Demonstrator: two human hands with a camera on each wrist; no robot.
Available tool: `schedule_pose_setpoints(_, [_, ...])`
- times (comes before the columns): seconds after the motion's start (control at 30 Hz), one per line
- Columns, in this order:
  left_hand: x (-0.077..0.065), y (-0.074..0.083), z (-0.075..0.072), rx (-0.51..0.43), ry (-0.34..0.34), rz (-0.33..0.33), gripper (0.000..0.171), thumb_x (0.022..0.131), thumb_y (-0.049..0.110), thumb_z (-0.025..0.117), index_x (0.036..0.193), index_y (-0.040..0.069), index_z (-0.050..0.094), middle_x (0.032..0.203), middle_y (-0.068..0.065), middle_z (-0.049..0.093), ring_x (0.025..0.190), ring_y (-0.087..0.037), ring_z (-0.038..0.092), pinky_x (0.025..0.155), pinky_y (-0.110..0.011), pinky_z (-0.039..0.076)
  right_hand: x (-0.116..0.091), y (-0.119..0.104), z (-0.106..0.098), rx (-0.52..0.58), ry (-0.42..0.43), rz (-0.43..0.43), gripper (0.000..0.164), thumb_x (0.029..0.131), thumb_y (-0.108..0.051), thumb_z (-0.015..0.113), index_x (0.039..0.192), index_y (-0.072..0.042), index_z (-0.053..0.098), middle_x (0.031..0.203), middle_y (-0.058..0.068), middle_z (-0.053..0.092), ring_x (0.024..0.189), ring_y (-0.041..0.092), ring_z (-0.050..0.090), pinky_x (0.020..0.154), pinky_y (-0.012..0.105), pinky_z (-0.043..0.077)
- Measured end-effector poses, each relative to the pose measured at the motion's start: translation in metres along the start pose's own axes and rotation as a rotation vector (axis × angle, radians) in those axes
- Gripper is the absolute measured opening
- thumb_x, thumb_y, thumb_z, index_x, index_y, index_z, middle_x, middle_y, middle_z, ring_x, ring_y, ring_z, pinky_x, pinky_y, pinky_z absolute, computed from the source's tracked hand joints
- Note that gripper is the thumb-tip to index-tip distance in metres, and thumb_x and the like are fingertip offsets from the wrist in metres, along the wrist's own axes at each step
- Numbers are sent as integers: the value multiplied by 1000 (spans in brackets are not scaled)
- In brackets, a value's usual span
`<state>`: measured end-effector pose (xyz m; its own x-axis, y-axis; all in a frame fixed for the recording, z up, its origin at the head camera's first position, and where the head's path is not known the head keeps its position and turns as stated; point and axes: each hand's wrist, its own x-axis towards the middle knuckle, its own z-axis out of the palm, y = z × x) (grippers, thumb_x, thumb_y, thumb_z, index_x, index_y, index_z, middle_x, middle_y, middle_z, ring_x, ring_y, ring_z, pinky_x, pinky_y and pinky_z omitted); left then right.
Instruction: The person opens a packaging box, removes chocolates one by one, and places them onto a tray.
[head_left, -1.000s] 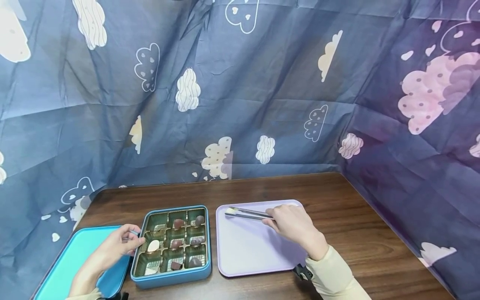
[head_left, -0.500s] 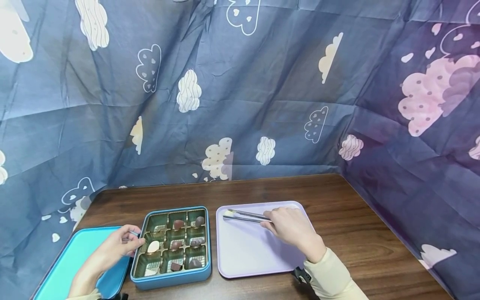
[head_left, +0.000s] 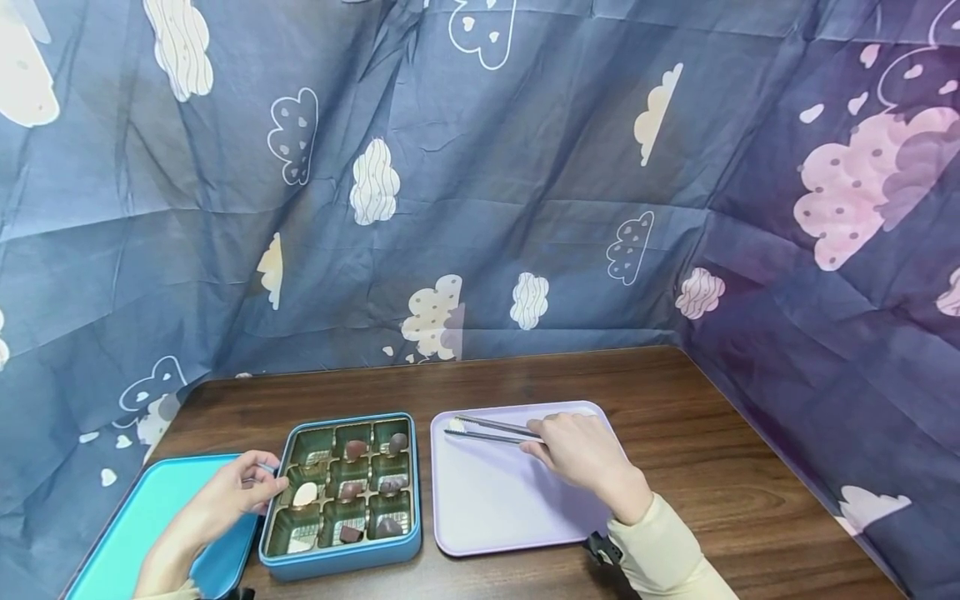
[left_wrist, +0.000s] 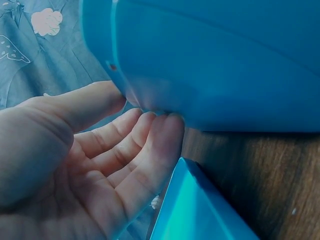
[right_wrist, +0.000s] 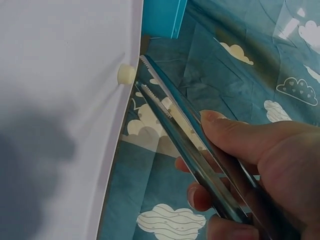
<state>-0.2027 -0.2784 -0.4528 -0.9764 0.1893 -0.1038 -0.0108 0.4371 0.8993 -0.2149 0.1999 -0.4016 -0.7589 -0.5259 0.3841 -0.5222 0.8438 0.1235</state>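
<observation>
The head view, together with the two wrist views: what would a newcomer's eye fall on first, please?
Probably the cloud-printed cloth, which fills most of the head view. Next, perhaps, the blue box of chocolates left of centre, with the left hand at its left side. To its right, the right hand holds metal tongs, their tips beside a small pale piece in the far left corner of the lilac tray.

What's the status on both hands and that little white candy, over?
Left hand holding blue box by its edge. Right hand gripping tongs, held open. White candy on purple tray, beside tong tips. Nothing seen blocking.
</observation>
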Motion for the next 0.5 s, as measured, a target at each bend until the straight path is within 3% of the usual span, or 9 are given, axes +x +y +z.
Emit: schedule_pose_setpoints(0.5, [-1, 1, 1, -3, 2, 1, 41, 93, 11, 67, 118, -10, 44, 88, -12, 53, 76, -21, 60, 67, -36, 56, 0, -9, -8, -18, 13, -17, 34, 87, -43, 71, 74, -18, 53, 55, -6, 43, 45, 11, 42, 41, 31, 34])
